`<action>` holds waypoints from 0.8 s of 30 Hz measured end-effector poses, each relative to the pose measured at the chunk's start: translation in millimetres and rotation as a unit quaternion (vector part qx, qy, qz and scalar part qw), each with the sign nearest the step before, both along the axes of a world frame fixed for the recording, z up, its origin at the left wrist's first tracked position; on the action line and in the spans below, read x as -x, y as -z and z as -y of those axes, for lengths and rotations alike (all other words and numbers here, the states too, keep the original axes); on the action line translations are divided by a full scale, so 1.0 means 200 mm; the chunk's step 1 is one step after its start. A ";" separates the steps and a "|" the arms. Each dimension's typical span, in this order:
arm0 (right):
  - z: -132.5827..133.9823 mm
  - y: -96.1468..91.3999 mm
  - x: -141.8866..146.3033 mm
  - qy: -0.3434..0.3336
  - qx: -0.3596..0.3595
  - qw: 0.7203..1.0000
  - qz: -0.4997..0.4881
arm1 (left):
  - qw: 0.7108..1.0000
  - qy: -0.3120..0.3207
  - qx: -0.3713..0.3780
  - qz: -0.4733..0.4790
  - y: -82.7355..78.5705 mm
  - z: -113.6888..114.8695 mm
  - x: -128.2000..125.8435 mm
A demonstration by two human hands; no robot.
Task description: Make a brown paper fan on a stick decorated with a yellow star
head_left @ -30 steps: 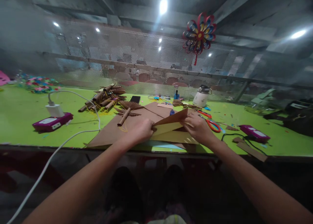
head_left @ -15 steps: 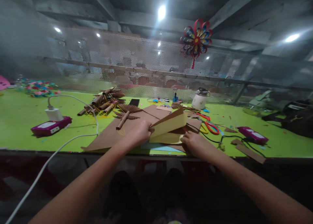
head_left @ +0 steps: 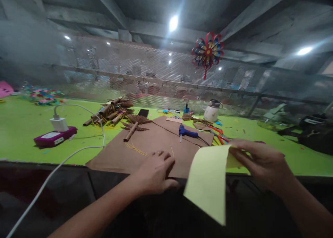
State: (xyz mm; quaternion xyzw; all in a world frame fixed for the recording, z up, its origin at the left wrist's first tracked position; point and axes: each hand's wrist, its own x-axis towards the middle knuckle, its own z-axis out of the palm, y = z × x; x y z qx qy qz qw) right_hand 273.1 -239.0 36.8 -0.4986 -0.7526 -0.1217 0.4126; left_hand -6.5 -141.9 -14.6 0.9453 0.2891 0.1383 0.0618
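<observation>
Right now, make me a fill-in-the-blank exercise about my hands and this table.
The right hand holds a sheet coloured ____.
The paper under the left hand is ____.
The glue gun on that paper is coloured ____.
Missing words: yellow; brown; blue.

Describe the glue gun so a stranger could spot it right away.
On the green table, find the big brown sheet under the left hand. Toward its far right edge lies the glue gun, the only blue tool; the scissors beside it are red.
</observation>
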 end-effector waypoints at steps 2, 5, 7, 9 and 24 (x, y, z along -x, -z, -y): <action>-0.08 -0.04 0.01 0.041 -0.033 0.997 -0.048 | 0.999 0.015 0.025 0.019 -0.01 0.04 0.02; -0.27 -0.08 0.06 0.051 -0.032 0.994 -0.090 | 0.987 0.006 0.111 0.114 -0.07 -0.03 0.04; -0.42 -0.11 0.12 0.020 -0.016 0.996 -0.090 | 0.959 -0.013 0.198 0.201 -0.14 -0.17 0.04; -0.58 -0.13 0.19 -0.004 -0.023 0.997 -0.076 | 0.913 -0.004 0.322 0.250 -0.21 -0.35 0.03; -1.10 0.19 0.40 -0.236 0.041 0.952 -0.191 | 0.702 0.022 0.547 0.456 -0.09 -0.74 -0.03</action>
